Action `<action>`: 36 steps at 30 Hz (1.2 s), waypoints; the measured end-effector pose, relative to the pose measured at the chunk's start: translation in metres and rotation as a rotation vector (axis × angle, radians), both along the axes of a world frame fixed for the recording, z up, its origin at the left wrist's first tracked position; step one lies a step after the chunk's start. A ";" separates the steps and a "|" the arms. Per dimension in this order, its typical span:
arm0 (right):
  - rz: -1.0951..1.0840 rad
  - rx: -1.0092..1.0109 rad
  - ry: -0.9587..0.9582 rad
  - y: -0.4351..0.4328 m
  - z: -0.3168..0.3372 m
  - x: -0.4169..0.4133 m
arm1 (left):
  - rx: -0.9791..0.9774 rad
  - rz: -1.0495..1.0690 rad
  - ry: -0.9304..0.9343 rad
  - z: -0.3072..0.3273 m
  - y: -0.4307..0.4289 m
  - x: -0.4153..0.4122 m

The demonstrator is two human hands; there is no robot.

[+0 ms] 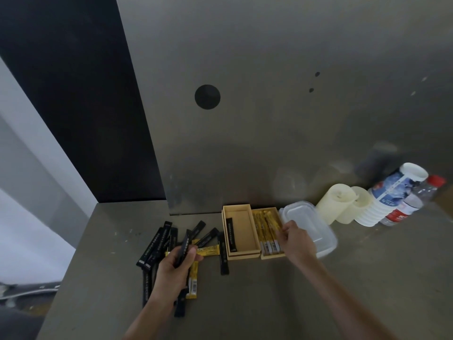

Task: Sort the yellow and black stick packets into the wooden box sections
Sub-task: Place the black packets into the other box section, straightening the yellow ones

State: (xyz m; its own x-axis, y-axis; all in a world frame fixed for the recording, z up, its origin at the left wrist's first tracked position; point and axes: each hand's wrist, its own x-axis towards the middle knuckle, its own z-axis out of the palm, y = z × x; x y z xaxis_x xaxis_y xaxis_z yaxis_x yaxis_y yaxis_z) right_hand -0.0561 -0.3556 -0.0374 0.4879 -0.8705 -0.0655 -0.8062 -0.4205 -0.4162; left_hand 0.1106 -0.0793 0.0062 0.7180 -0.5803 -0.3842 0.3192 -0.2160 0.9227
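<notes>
Left hand (175, 266) grips a black packet (185, 244) over the loose pile (159, 241) toward the table's (245, 303) left edge. Right hand (297, 241) pinches the yellow packets (266, 227) in the right section of the wooden box (242, 255) at the back edge. The left section holds one black stick (231, 235).

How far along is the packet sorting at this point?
Done: several yellow packets lie in the box's right section, one black packet in the left section. In hand: the left hand grips a second black packet; the right hand touches those yellows. Left: a pile of black packets and loose yellow packets on the table.
</notes>
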 end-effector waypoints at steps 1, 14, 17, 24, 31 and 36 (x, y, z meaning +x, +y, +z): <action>0.010 -0.043 0.008 0.001 -0.002 0.001 | -0.005 0.004 0.012 -0.001 0.001 0.001; 0.158 -0.247 0.167 0.010 -0.013 0.002 | -0.014 0.022 0.059 -0.024 0.003 0.011; 0.160 -0.264 0.186 0.007 -0.019 0.003 | -0.001 0.021 0.059 -0.021 0.001 0.009; 0.177 -0.304 0.259 0.010 -0.021 0.001 | -0.206 0.038 0.235 -0.016 0.003 0.009; 0.261 -0.091 -0.087 0.045 0.004 0.021 | -0.225 0.009 0.162 -0.014 0.002 0.009; 0.406 0.262 -0.372 0.096 0.047 0.045 | -0.239 -0.093 0.035 -0.008 -0.006 0.003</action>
